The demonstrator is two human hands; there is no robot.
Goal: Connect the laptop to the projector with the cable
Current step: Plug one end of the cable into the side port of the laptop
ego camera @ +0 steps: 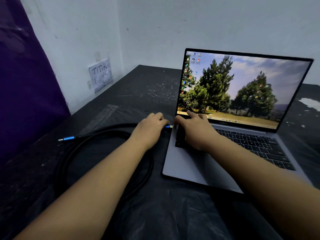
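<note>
Holding the blue metal plug of the black round cable, left hand has its grip closed on it, tip right at the left edge of the open silver laptop. Right hand lies flat on the keyboard's left end, fingers spread, holding nothing. Rest of cable is coiled on the dark plastic-covered worktop, w/ a 2nd blue plug lying loose at left.

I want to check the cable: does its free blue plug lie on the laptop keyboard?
No, the free blue plug lies on the dark table, left of the laptop, beside the cable coil.
</note>
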